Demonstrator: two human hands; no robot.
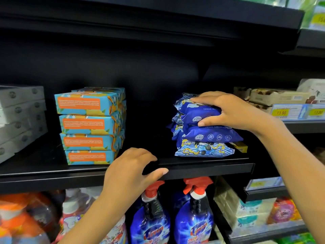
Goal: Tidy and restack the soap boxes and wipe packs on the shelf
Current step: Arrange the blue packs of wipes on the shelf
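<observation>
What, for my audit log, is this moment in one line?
right hand grips top wipe pack | left hand holds shelf edge | soap boxes stacked

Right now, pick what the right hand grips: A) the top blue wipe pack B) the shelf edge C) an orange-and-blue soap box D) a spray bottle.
A: the right hand curls fingers and thumb round the top blue wipe pack; the left hand holds the shelf edge.

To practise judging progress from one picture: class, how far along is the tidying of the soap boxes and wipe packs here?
Looks done: the soap boxes stand four high, the top one slightly askew. In hand: the right hand grips the top wipe pack on its uneven pile; the left hand holds the shelf edge. Left: squaring the wipe packs.
</observation>
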